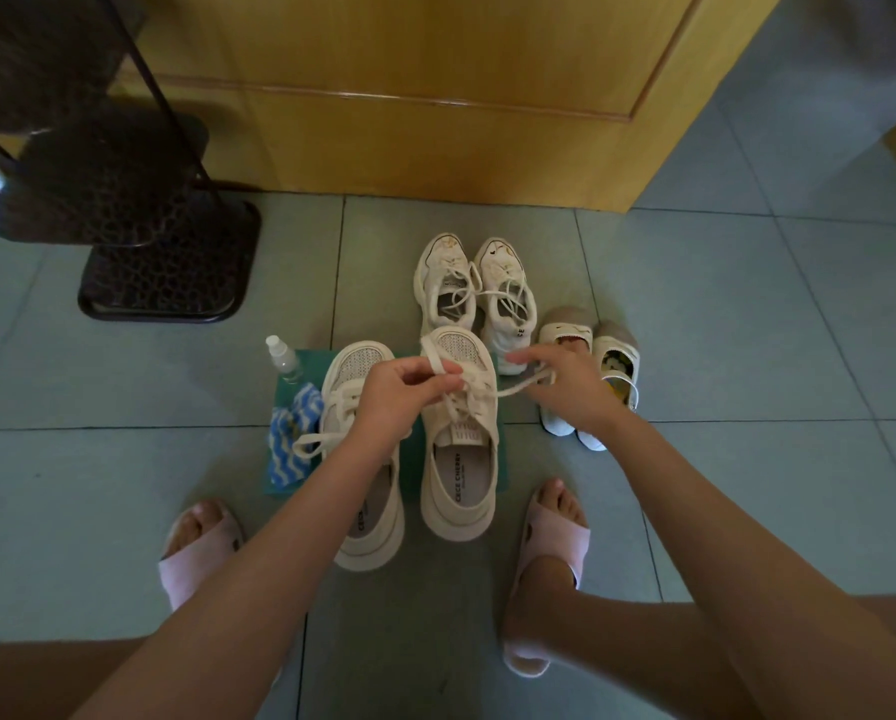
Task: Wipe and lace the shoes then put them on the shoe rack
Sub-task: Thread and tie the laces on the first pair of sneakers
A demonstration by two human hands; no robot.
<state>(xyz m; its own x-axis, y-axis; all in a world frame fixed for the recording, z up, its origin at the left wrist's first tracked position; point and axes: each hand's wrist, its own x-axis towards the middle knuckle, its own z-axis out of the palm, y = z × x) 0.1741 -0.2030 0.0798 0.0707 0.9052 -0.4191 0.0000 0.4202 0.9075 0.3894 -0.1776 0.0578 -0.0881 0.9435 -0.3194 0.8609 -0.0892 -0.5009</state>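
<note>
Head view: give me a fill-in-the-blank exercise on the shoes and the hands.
1. The left hand and the right hand each pinch the ____ of the beige shoe.
2. The mat under that shoe is ____.
3. The slippers on the person's feet are ____.
4. The cloth beside the spray bottle has white and ____ stripes.
Missing words: lace; green; pink; blue.

Left hand (401,394) and right hand (565,389) pinch laces (516,390) on beige shoe (456,465)
</note>
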